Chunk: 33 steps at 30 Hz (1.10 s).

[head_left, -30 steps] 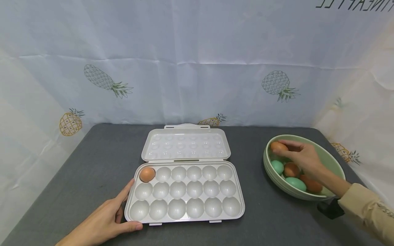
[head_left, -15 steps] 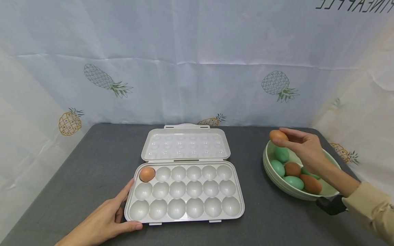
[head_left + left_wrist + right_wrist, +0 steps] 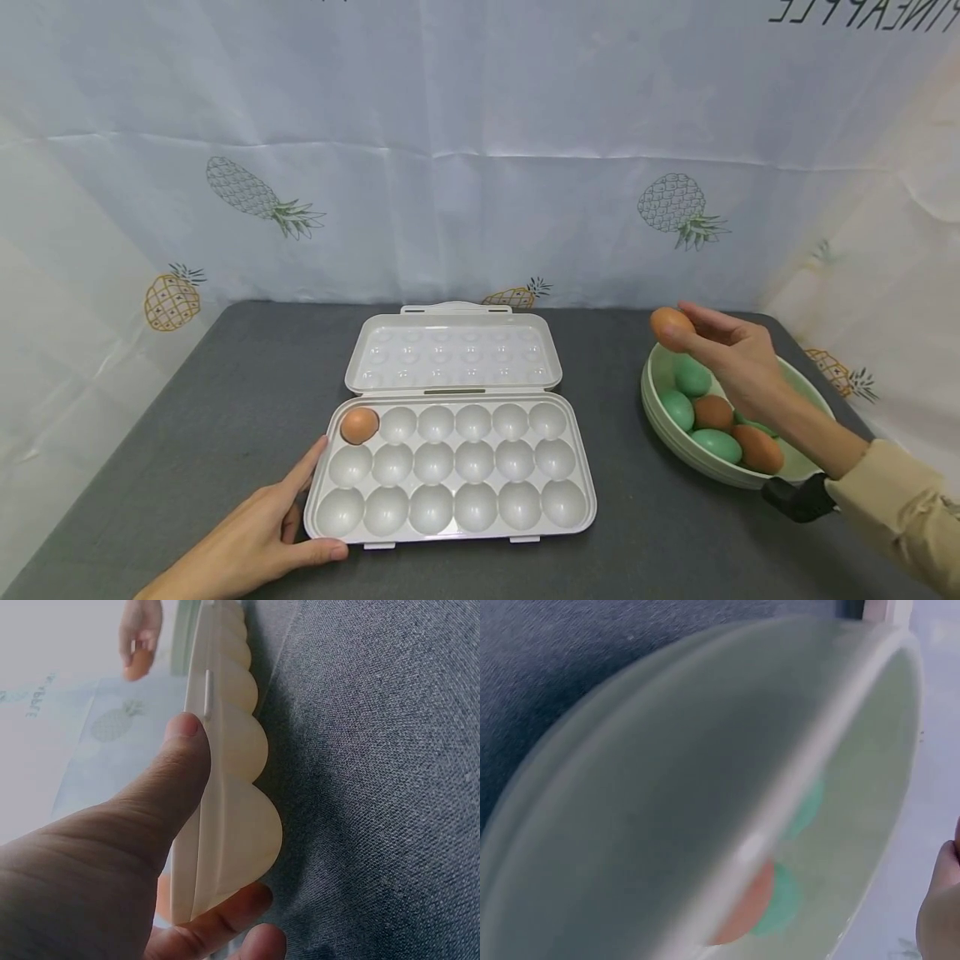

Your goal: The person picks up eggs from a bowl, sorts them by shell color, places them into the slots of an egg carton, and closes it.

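Note:
Between the thumb and fingertips of my right hand [image 3: 738,362] is a brown egg [image 3: 667,327], held just above the far left rim of a pale green bowl [image 3: 671,450]. Green eggs [image 3: 716,446] and brown eggs [image 3: 757,450] lie in that bowl, partly hidden by my wrist. My left hand [image 3: 258,521] grips the near left corner of a white egg tray [image 3: 432,462], thumb [image 3: 184,750] on the front edge and fingers along the left side. One brown egg [image 3: 359,425] sits in the tray's far left cup; the other cups hold nothing.
The tray's hinged lid [image 3: 453,350] lies folded back behind it. Everything stands on a dark grey table [image 3: 615,533]. White cloth [image 3: 450,208] with pineapple prints hangs behind and at both sides. A black strap [image 3: 801,500] is at my right wrist.
My right hand has lifted the brown egg up out of the bowl to above its rim and slightly left. The left hand and the tray have stayed in place.

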Available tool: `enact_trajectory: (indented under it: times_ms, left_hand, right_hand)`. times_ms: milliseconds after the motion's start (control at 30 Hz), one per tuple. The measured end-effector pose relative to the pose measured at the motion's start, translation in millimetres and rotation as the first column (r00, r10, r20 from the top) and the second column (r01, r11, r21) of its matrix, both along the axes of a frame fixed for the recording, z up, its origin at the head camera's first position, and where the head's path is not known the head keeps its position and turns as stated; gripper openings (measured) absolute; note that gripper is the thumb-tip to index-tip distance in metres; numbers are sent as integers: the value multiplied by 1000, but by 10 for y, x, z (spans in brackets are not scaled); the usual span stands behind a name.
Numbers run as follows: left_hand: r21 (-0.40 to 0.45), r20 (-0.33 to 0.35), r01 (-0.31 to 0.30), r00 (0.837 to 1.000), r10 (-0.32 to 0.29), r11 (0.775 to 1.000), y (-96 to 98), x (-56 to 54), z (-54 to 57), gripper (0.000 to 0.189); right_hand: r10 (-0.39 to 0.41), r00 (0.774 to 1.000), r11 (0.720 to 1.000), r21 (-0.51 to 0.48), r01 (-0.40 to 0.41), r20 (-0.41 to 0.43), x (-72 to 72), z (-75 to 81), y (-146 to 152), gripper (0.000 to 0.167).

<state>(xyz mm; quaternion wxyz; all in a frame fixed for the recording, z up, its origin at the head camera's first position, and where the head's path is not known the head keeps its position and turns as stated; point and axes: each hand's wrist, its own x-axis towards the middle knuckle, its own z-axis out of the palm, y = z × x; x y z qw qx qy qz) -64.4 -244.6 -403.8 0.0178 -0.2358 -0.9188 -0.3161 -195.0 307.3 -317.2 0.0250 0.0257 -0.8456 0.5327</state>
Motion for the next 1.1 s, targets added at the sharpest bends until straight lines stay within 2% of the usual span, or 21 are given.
enact_trajectory:
  times_ms: [133, 367, 500, 567, 667, 1100]
  left_hand:
    - [-1, 2, -1, 1000, 1, 1000, 0, 2, 9, 116]
    - [-3, 13, 1, 1000, -1, 1000, 1, 8, 21, 115]
    - [12, 23, 8, 1000, -8, 1000, 7, 10, 38, 114]
    - [14, 21, 8, 1000, -9, 1000, 10, 10, 42, 114]
    - [3, 29, 1, 1000, -1, 1000, 11, 10, 42, 114]
    - [21, 27, 19, 999, -20, 1000, -7, 11, 27, 114]
  right_hand:
    - [32, 999, 997, -68, -31, 8, -10, 21, -73, 57]
    - [57, 998, 998, -14, -57, -3, 5, 49, -250, 59]
    - [90, 996, 983, -163, -88, 4, 3, 56, -364, 53]
    - [109, 994, 960, -257, -106, -1, -6, 63, -432, 49]
    - [135, 991, 930, -344, -130, -9, -23, 77, -543, 45]
    - [189, 981, 908, -373, -190, -41, -104, 29, -1021, 34]
